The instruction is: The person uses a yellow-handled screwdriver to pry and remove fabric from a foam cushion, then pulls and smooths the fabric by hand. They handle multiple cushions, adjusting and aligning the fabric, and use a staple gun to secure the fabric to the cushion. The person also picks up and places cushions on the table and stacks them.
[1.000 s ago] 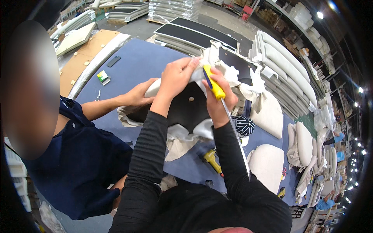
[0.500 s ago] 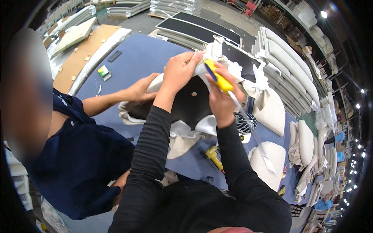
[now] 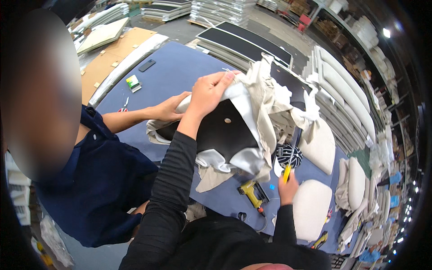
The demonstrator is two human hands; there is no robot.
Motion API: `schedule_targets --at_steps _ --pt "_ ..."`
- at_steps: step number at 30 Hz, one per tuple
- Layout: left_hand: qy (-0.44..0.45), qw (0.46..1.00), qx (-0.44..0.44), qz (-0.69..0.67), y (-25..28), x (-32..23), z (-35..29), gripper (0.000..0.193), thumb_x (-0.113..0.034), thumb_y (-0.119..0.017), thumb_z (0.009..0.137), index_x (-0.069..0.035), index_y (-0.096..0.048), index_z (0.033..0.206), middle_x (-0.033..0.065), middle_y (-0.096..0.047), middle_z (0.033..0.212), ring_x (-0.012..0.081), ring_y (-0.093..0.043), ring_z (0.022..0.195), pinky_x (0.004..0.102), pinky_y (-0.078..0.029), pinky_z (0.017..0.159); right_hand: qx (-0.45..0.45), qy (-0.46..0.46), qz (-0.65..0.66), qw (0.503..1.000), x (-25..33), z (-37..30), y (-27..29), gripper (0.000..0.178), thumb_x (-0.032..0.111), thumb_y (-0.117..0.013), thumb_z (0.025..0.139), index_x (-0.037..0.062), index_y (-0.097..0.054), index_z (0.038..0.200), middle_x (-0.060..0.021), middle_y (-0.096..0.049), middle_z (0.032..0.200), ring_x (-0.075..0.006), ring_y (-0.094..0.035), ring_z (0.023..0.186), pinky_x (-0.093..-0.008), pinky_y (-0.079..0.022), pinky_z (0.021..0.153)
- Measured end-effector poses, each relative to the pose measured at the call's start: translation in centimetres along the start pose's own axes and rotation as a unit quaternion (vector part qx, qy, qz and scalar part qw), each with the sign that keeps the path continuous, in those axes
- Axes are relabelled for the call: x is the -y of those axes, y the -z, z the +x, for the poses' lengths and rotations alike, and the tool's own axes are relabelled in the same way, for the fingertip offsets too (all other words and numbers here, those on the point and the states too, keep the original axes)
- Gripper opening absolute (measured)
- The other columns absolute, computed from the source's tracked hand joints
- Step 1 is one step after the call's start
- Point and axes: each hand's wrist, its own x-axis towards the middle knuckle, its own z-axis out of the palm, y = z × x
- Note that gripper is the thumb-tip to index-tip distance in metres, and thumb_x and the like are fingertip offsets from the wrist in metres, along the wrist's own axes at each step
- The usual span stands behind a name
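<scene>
My left hand (image 3: 211, 92) is closed on the far edge of the cover fabric (image 3: 265, 108), beige with a white lining. That fabric surrounds a dark board (image 3: 220, 123) with a small round hole. Low on the right, my right hand (image 3: 288, 191) grips a yellow-handled tool (image 3: 287, 173) with a thin shaft pointing away from me; its exact kind does not show. Beside that hand lies a pale seat cushion (image 3: 311, 209). On the left, a co-worker's hand (image 3: 173, 108) rests on the board's wrapped edge.
A yellow staple gun (image 3: 253, 193) with a hose lies on the blue table (image 3: 155, 87). Behind my right hand sits a black-and-white striped bundle (image 3: 290, 155). Scissors (image 3: 124, 105), a small green-and-white box (image 3: 133, 83) and a phone (image 3: 147, 65) lie at far left. Stacked pale panels (image 3: 344, 85) stand at right.
My right hand has moved with the yellow-handled tool from the far fabric corner down toward me, beside the pale cushion. My left hand still holds the fabric; the co-worker's hand stays on the board.
</scene>
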Motion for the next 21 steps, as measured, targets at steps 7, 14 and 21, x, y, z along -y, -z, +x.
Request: schedule_targets --at_steps 7,14,21 --pt "-0.009 0.999 0.038 -0.019 1.2 -2.4 -3.2 0.038 -0.031 -0.06 0.114 -0.002 -0.081 0.127 0.0008 -0.076 0.094 0.0061 -0.061 0.087 0.026 -0.05 0.079 0.17 0.017 -0.145 0.975 -11.1 -10.9 -3.9 0.033 0.022 -0.083 0.08 0.0121 -0.07 0.108 -0.0136 -0.075 0.099 -0.0371 -0.072 0.099 -0.0521 -0.056 0.081" --pt "-0.008 0.996 0.08 -0.039 1.2 -4.1 -4.4 0.042 -0.028 -0.054 0.117 0.003 -0.076 0.132 0.009 -0.08 0.122 0.0104 -0.068 0.108 0.0275 -0.054 0.094 0.154 0.075 -0.168 0.971 -10.0 -4.3 -6.5 0.047 0.017 -0.083 0.085 0.009 -0.075 0.131 -0.0167 -0.076 0.123 -0.0352 -0.071 0.114 -0.0458 -0.056 0.1" --pt "-0.164 0.985 0.046 0.003 1.7 -5.4 -7.2 0.029 -0.02 -0.078 0.099 -0.003 -0.083 0.121 0.0139 -0.082 0.123 0.0307 -0.074 0.121 0.043 -0.052 0.109 -0.063 0.204 0.479 0.851 21.4 7.6 8.0 0.035 0.011 -0.077 0.097 -0.003 -0.073 0.129 -0.0179 -0.076 0.132 -0.0268 -0.071 0.124 -0.0352 -0.052 0.108"
